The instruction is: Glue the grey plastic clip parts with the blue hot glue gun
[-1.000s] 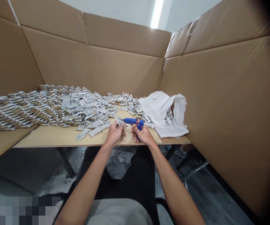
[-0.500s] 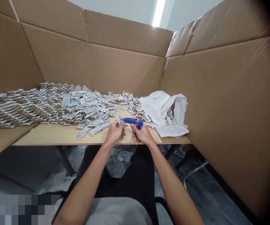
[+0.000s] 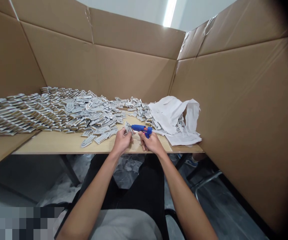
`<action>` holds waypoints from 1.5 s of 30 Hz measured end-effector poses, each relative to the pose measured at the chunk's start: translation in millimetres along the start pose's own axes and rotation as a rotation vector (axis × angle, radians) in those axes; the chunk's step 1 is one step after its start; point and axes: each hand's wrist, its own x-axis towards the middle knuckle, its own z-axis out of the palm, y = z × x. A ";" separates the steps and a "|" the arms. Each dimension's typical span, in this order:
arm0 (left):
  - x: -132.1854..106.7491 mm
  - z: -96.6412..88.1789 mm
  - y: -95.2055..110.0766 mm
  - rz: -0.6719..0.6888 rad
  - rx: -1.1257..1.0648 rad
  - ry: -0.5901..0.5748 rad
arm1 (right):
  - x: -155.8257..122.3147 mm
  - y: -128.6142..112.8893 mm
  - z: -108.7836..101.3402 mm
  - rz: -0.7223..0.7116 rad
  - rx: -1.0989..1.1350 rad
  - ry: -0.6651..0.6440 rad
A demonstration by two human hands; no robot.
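Observation:
Near the table's front edge, my left hand (image 3: 122,140) is closed on a small grey-white flat piece (image 3: 127,127) with a pointed end and cut-out slots. My right hand (image 3: 151,141) is wrapped round a blue hot glue gun (image 3: 142,128), whose nozzle points left. The nozzle is close to the held piece; whether it touches cannot be made out. Left of my hands, a loose heap of similar grey-white pieces (image 3: 96,113) lies on the table (image 3: 59,141).
Stacked rows of such pieces (image 3: 21,113) fill the table's left side. A white plastic bag (image 3: 167,111) lies over more pieces at right. Cardboard walls (image 3: 134,70) enclose the back and sides. Below right are a metal chair frame (image 3: 206,181) and a person's shoe (image 3: 191,162).
Both hands hold nearly the same pose. The glue gun has shifted very slightly left and up against the piece; the whole view has tilted a little.

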 end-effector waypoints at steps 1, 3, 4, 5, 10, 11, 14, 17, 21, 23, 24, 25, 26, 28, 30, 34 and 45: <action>-0.9 -0.2 0.7 0.021 0.063 0.020 | -0.5 -2.1 0.6 -0.008 -0.037 0.010; -2.4 -0.7 1.6 0.069 0.188 0.060 | -1.7 -7.7 1.8 -0.064 -0.183 0.027; -2.9 -0.9 1.7 0.091 0.231 0.075 | -2.2 -10.6 2.6 -0.116 -0.283 0.027; -3.1 -0.9 1.4 0.110 0.254 0.084 | -2.6 -13.1 3.5 -0.178 -0.393 0.028; -0.6 0.7 -2.7 0.058 0.139 0.092 | -2.1 -11.9 9.3 -0.321 -0.777 0.213; -0.1 1.2 -3.0 0.017 0.089 0.094 | -1.8 -9.6 9.9 -0.327 -0.759 0.261; -0.2 2.2 -0.1 -0.053 -0.039 0.114 | -1.1 -2.8 9.9 -0.257 -0.489 0.278; -2.5 2.7 6.7 -0.005 -0.116 0.149 | 0.0 0.4 8.4 -0.061 -0.061 0.227; -3.7 2.9 11.7 0.009 -0.156 0.271 | 3.1 0.1 5.2 -0.041 0.333 0.223; -2.5 3.2 11.4 -0.016 -0.198 0.319 | 4.3 -0.2 3.8 -0.052 0.389 0.204; -1.7 3.5 11.1 -0.036 -0.239 0.329 | 4.5 -0.1 3.3 -0.053 0.401 0.193; -0.8 4.0 10.8 -0.058 -0.288 0.335 | 4.4 0.1 3.1 -0.054 0.407 0.181; 0.1 4.6 10.7 -0.077 -0.338 0.339 | 4.1 0.5 2.9 -0.057 0.408 0.166; 1.5 6.1 11.2 -0.097 -0.417 0.351 | 2.6 1.3 2.9 -0.063 0.398 0.130; 1.9 7.4 12.3 -0.093 -0.451 0.378 | 0.6 2.1 3.0 -0.062 0.373 0.082; 0.2 8.6 14.1 -0.077 -0.459 0.398 | -2.4 4.0 3.6 -0.028 0.244 0.011; -1.8 6.7 16.5 -0.055 -0.450 0.370 | -2.6 2.7 5.2 0.031 -0.011 0.024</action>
